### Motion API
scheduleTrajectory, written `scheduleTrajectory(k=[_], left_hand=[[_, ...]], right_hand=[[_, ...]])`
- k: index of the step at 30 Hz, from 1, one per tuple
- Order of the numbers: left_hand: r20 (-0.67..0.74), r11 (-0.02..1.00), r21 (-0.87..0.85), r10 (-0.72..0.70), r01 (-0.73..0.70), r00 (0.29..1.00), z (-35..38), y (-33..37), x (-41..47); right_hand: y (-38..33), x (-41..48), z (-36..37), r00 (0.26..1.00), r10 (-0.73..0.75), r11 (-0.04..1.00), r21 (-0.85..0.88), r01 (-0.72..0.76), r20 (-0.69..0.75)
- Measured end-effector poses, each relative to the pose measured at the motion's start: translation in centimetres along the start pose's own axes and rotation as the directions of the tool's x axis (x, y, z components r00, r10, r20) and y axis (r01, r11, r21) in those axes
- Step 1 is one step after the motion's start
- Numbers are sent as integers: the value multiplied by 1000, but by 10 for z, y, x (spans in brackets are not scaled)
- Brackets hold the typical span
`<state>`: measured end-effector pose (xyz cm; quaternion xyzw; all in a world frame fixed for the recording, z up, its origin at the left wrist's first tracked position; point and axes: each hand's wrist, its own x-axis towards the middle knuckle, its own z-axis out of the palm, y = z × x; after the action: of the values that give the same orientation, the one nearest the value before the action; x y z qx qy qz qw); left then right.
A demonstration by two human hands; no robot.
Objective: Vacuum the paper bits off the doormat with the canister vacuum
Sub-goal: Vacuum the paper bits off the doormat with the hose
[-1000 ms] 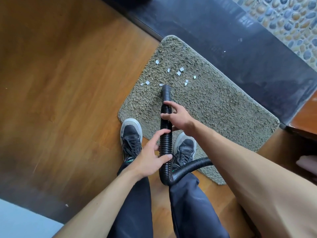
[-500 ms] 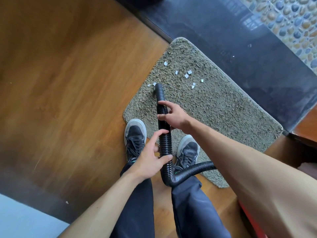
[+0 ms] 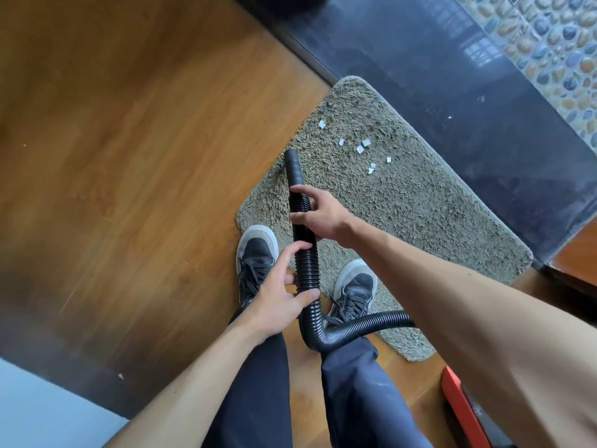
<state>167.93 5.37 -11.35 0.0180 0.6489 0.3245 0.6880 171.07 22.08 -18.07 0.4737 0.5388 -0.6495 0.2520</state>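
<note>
Doormat [image 3: 420, 221] lies on wood floor [image 3: 129, 156], far edge along threshold [image 3: 452, 92], pebble floor [image 3: 549, 43] beyond that. Paper bits [image 3: 360, 149] sit on mat's far-left part, just right of the hose [image 3: 307, 270] tip, which is at the mat's left edge; hose runs back between the shoes, then bends right. Right hand [image 3: 319, 215] on hose ahead of left hand [image 3: 277, 299]; left shoe [image 3: 256, 253] at mat's near-left corner, right shoe [image 3: 355, 286] on mat.
</note>
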Motion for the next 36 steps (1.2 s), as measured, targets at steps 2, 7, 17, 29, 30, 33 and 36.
scheduleTrajectory(k=[2, 7, 17, 29, 30, 33, 36], left_hand=[[24, 1000, 14, 7, -7, 1000, -2, 6, 5], [105, 999, 41, -2, -3, 994, -1, 32, 21], [121, 999, 50, -6, 0, 993, 1, 52, 38], [175, 992, 125, -28, 7, 984, 19, 46, 37], [174, 990, 139, -30, 6, 984, 21, 45, 37], [178, 987, 158, -16, -13, 984, 22, 42, 36], [170, 991, 130, 8, -31, 985, 21, 40, 35]], right_hand=[[0, 2, -6, 999, -6, 1000, 8, 6, -38], [0, 3, -32, 996, 16, 999, 48, -12, -84], [-11, 16, -50, 991, 3, 998, 56, 5, -132], [18, 0, -57, 982, 70, 989, 144, -45, -174], [21, -1, -57, 982, 70, 987, 154, -42, -178], [27, -4, -57, 978, 73, 985, 169, -40, -195], [26, -3, -54, 979, 58, 985, 171, -24, -195]])
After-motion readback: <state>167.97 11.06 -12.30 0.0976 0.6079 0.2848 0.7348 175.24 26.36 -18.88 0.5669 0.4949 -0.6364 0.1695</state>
